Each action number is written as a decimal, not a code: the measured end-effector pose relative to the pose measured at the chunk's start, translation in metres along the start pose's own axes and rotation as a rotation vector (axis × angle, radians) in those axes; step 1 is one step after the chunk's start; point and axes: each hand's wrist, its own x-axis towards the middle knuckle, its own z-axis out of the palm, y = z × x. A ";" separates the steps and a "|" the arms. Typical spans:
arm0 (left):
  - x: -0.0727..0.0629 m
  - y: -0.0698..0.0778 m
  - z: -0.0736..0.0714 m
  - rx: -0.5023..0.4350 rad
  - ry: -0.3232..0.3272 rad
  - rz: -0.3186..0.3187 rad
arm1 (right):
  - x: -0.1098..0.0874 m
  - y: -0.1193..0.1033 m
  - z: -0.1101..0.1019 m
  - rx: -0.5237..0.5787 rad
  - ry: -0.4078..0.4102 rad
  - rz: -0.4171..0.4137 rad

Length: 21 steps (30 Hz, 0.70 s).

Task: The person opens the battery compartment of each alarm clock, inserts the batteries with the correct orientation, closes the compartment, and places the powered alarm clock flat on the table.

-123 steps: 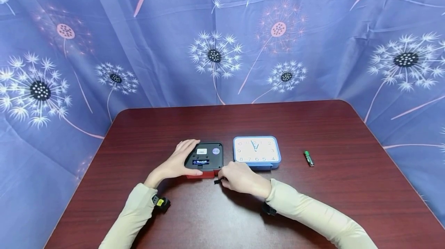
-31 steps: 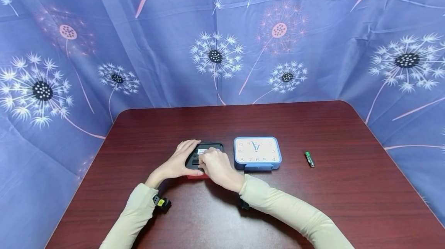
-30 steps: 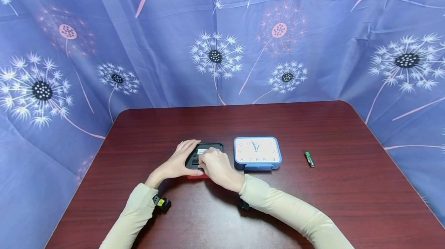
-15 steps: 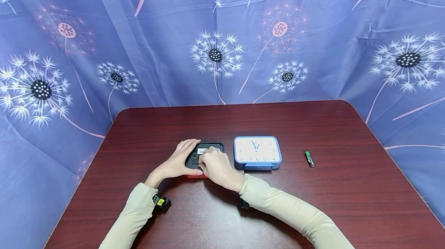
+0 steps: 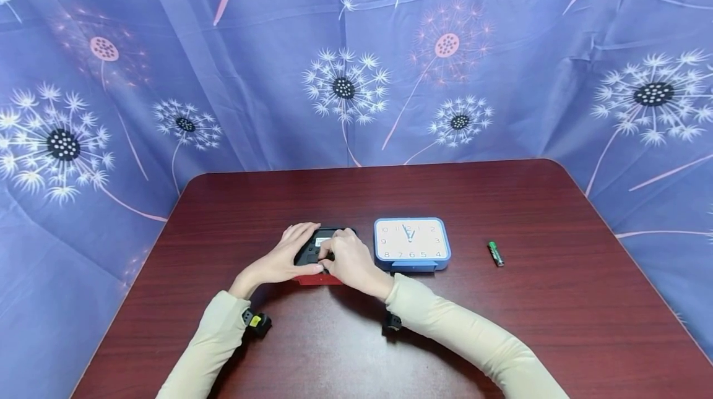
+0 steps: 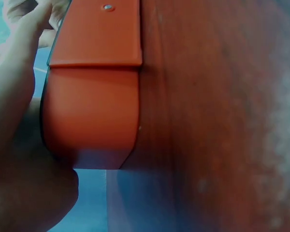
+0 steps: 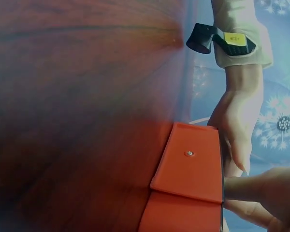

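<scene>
A red alarm clock lies face down with its black back upward. My left hand grips it from the left, thumb along the near edge and fingers over the far edge. My right hand is over the right part of the back. Its thumb and forefinger stand apart, tips on the back near the battery compartment cover. No battery shows there; the right hand hides part of that area. In the right wrist view, fingers touch the back, beside the red base.
To the right lies a blue alarm clock, white face up. Farther right is a green battery on the dark red table. A blue dandelion-print curtain hangs behind the table.
From beside the clock with a small black piece, my right hand moved left onto its back. The blue battery seen there is now out of sight. Just now, its thumb and forefinger spread apart.
</scene>
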 end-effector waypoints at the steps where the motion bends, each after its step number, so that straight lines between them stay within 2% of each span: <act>1: 0.000 0.000 -0.001 -0.005 -0.013 -0.007 | 0.001 0.001 0.000 0.020 -0.017 0.010; 6: 0.001 -0.001 -0.004 -0.019 -0.061 0.003 | 0.003 0.005 0.001 0.095 -0.068 0.032; 12: 0.000 -0.003 -0.007 -0.082 -0.099 0.006 | 0.005 0.007 -0.003 0.143 -0.119 0.035; 17: 0.000 -0.004 -0.006 -0.101 -0.100 -0.012 | 0.006 0.010 -0.006 0.208 -0.154 0.023; 21: 0.000 -0.004 -0.006 -0.113 -0.083 -0.029 | 0.005 0.015 -0.006 0.203 -0.132 0.021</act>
